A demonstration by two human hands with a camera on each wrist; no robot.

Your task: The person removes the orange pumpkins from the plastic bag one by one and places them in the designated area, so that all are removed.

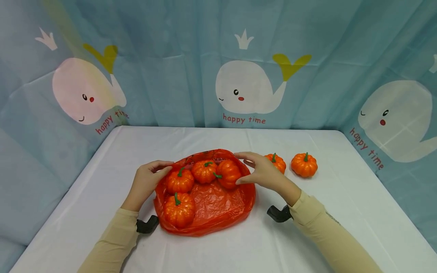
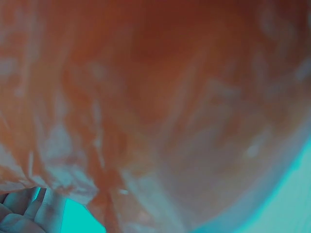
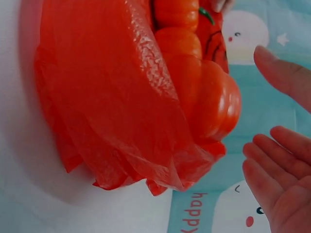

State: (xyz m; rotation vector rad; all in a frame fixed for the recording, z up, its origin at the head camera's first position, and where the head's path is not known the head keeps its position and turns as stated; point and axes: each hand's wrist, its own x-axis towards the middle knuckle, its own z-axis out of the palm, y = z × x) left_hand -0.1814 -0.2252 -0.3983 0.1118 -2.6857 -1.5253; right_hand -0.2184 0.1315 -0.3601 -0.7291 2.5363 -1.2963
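A red plastic bag (image 1: pixel 211 206) lies with its mouth spread wide, holding several small orange pumpkins with green stems, among them a near-left pumpkin (image 1: pixel 179 212) and a right-hand pumpkin (image 1: pixel 229 174). At the bag's left rim my left hand (image 1: pixel 148 180) holds the plastic between thumb and fingers; in the left wrist view the bag hides most of it. My right hand (image 1: pixel 264 172) is at the right rim, thumb and fingers spread around the right-hand pumpkin's side. In the right wrist view those fingers (image 3: pixel 272 160) stand apart from the pumpkin (image 3: pixel 214 99).
Two more pumpkins are on the white table (image 1: pixel 345 212) to the right of the bag: one partly behind my right hand (image 1: pixel 278 163), another farther right (image 1: pixel 304 165). A blue curtain (image 1: pixel 170 87) with whale prints surrounds the table's back and sides.
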